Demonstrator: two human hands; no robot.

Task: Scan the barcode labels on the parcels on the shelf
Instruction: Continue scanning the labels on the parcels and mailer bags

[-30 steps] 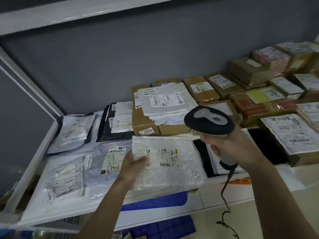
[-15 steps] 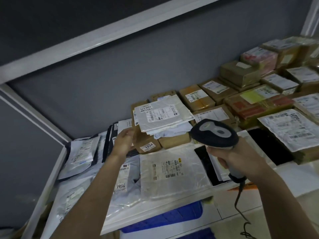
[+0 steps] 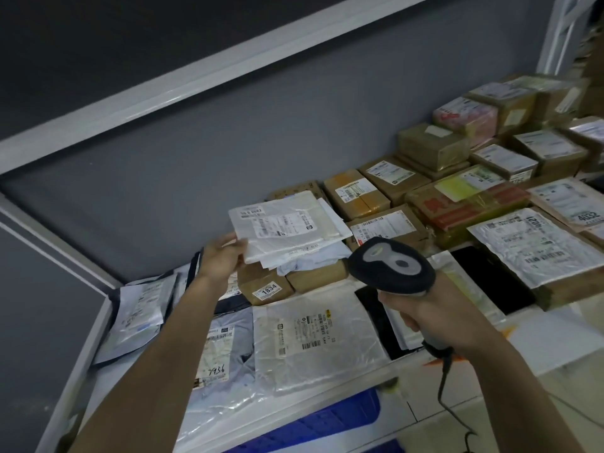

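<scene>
The left hand (image 3: 225, 256) pinches the left edge of a flat white mailer (image 3: 284, 228), lifting that side off the brown box marked "1834" (image 3: 265, 284); the mailer's label faces up, its top strip too blurred to read surely. The right hand (image 3: 434, 317) is closed around the grip of a dark barcode scanner (image 3: 390, 264), whose head hangs just right of the 1834 box, with its cable (image 3: 444, 380) trailing down past the shelf (image 3: 98, 325) edge.

In front of the 1834 box lies a clear-wrapped white parcel (image 3: 313, 338) with a barcode label whose fine print is unreadable. Left of that parcel, a pale grey bag (image 3: 225, 351) carries a label with "7936" handwritten on it. Further left of the 1834 box, a white bag (image 3: 139, 317) leans at the shelf's corner, writing illegible.

Right of the 1834 box stand taped brown cartons (image 3: 356, 192) with printed labels. Beyond them, a wrinkled silver mailer (image 3: 532, 245) shows large digits that look like "1200", though that is uncertain, and a label near the right edge reads "4032" (image 3: 588, 217). Below the shelf, in front of the 1834 box, a blue crate (image 3: 327, 423) shows.
</scene>
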